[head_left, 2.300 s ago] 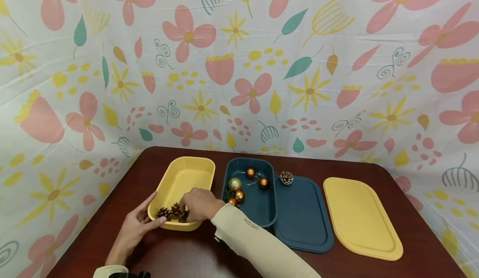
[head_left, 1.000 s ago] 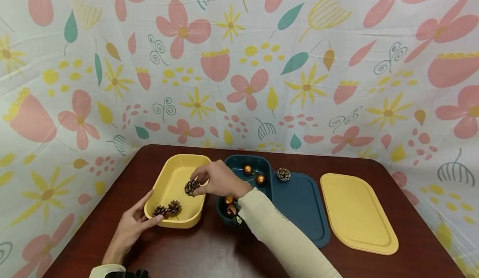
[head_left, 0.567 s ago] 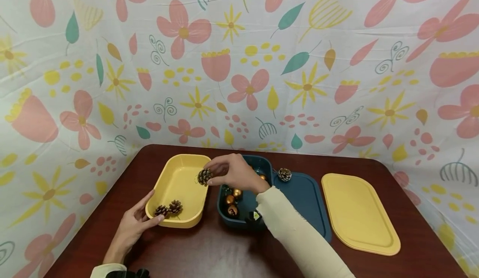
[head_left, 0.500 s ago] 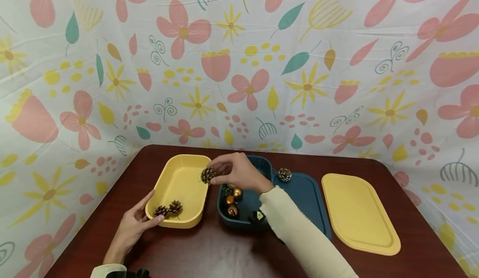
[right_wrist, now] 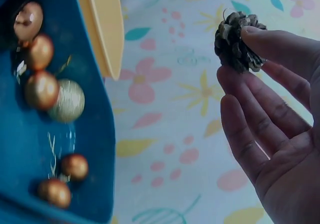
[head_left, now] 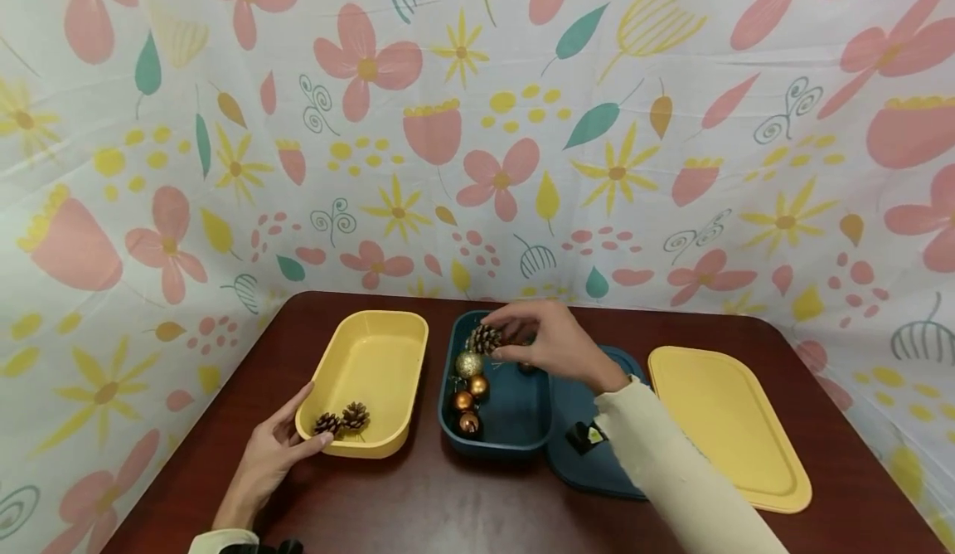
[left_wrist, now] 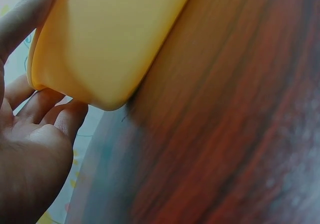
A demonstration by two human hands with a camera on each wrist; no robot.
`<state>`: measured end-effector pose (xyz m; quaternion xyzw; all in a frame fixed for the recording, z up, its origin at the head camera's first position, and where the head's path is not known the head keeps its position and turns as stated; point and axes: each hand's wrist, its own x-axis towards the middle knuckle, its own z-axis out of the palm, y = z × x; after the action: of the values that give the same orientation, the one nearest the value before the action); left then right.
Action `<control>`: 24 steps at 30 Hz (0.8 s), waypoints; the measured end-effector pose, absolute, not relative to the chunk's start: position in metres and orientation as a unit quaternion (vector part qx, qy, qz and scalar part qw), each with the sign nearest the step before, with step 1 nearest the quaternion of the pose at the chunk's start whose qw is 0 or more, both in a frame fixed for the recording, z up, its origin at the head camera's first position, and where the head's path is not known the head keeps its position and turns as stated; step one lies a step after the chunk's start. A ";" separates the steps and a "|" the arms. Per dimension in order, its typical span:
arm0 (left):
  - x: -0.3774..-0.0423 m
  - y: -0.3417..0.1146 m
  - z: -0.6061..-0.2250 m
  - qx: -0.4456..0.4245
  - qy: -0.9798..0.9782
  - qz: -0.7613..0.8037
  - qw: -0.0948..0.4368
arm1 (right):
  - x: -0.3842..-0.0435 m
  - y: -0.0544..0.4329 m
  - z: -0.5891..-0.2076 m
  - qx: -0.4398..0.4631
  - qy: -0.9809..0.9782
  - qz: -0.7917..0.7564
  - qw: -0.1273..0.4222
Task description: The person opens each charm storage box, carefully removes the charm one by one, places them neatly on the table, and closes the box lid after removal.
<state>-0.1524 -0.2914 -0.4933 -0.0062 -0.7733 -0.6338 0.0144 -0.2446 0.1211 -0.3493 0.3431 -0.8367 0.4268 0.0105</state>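
My left hand (head_left: 270,448) grips the near-left corner of a yellow box (head_left: 421,355), thumb over the rim, as the left wrist view also shows. Two brown pinecones (head_left: 355,415) lie in that box near my thumb. Between thumb and fingertips, my right hand (head_left: 555,340) pinches another pinecone (head_left: 485,339), held above the far-left part of a dark blue box (head_left: 522,421). The right wrist view shows this pinecone (right_wrist: 241,41) up off everything. Inside the blue box lie a glittery gold ball (head_left: 469,364) and several copper-coloured balls (right_wrist: 42,90).
A dark blue lid (head_left: 589,471) lies right of the blue box, partly under my right forearm. Further right is a yellow lid (head_left: 727,421). All stand on a dark reddish-brown table (head_left: 418,496), with a flowered cloth (head_left: 500,247) hanging behind.
My right hand has lifted a pinecone out of the yellow box and carried it right, over the blue box. The left hand has kept its hold on the yellow box.
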 end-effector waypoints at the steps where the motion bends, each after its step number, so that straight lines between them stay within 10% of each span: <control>1: -0.152 -0.291 -0.494 -0.005 -0.773 -0.635 0.013 | -0.244 0.126 -0.350 0.344 -0.837 0.426 0.016; 24: -0.153 -0.291 -0.496 -0.008 -0.769 -0.639 0.022 | -0.248 0.207 -0.362 0.314 -0.862 0.394 0.047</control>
<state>-0.1529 -0.2911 -0.4962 -0.0078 -0.7686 -0.6393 0.0218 -0.2476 0.2074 -0.3617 0.3142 -0.8624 0.3940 0.0472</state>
